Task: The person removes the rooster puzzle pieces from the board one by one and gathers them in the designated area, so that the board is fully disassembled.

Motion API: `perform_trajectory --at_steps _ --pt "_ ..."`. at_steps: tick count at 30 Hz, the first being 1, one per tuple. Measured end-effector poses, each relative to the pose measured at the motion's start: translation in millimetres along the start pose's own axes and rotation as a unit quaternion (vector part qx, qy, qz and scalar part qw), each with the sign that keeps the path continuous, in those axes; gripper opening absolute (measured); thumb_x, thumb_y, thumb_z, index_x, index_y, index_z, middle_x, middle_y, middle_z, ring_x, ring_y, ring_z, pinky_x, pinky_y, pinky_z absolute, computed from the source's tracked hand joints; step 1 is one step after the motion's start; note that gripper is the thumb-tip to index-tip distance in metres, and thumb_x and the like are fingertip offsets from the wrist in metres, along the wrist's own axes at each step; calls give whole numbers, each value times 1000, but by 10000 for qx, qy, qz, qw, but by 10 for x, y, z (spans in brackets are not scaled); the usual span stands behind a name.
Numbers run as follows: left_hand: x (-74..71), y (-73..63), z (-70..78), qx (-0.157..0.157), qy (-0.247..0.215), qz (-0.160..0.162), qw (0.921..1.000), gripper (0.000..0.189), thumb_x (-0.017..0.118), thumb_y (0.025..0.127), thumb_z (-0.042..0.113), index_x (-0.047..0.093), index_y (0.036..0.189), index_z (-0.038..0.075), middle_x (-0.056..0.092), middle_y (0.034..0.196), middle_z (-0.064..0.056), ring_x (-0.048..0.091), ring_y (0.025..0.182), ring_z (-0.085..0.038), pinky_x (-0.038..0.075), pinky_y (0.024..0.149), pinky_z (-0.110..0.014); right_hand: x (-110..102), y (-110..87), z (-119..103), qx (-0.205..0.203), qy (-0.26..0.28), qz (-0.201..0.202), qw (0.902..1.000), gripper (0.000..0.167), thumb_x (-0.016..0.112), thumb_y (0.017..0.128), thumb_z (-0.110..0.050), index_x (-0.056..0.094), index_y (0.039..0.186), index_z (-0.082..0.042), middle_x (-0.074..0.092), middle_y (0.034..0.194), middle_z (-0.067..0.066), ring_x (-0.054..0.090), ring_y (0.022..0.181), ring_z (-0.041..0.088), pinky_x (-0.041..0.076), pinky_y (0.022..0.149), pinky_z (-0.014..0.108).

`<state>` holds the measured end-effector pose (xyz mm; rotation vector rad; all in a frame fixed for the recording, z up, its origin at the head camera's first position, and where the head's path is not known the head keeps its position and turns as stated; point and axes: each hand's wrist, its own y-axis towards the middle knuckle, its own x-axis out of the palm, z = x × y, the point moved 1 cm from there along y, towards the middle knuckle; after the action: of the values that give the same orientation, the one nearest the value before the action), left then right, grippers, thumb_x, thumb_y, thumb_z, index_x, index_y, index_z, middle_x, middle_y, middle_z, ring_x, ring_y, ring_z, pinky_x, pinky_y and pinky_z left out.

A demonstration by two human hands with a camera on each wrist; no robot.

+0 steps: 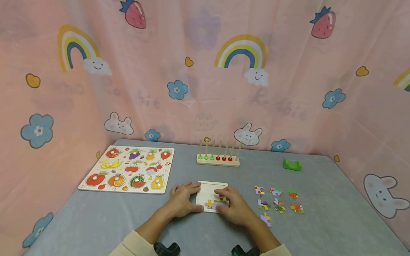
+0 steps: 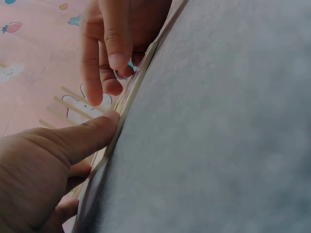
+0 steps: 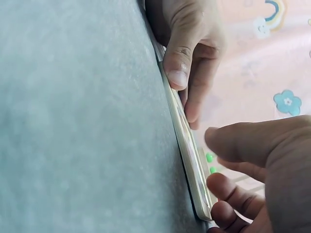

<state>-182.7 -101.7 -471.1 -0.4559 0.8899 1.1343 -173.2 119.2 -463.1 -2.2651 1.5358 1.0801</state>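
Note:
A shallow wooden puzzle tray (image 1: 211,186) lies in front of me, with a few joined jigsaw pieces (image 1: 209,204) along its near side. My left hand (image 1: 183,200) holds the tray's left side, fingers by the far corner and thumb on the near rim, as the left wrist view also shows. Over the right part of the tray is my right hand (image 1: 236,207), partly covering the pieces. In the right wrist view its thumb (image 3: 233,141) stands apart from its bent fingers (image 3: 228,191), which are close to the tray's end, and nothing shows between them.
Several loose jigsaw pieces (image 1: 263,204) lie to the right of the tray. A fruit knob puzzle board (image 1: 169,167) is at the left. Behind the tray stands a wooden peg rack (image 1: 217,162) with green and red beads. A green curved block (image 1: 292,165) sits at the back right.

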Motion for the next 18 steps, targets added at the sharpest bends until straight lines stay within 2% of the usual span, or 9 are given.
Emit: perform_trajectory --at_steps 9,18 --pt "4 8 -5 -18 -30 2 10000 69 84 73 34 60 132 4 49 142 -2 31 137 -32 6 104 -64 37 -5 -5 -74 -315 11 9995 37 75 79 -7 68 115 -2 53 98 -3 46 97 21 40 82 40" --pt "0 11 -10 -43 -34 -52 10000 70 83 74 35 59 132 5 49 143 -2 30 137 -32 6 104 -64 40 3 -27 -257 -729 -128 9969 21 73 81 -8 73 102 -7 49 97 -1 44 94 22 38 80 42"
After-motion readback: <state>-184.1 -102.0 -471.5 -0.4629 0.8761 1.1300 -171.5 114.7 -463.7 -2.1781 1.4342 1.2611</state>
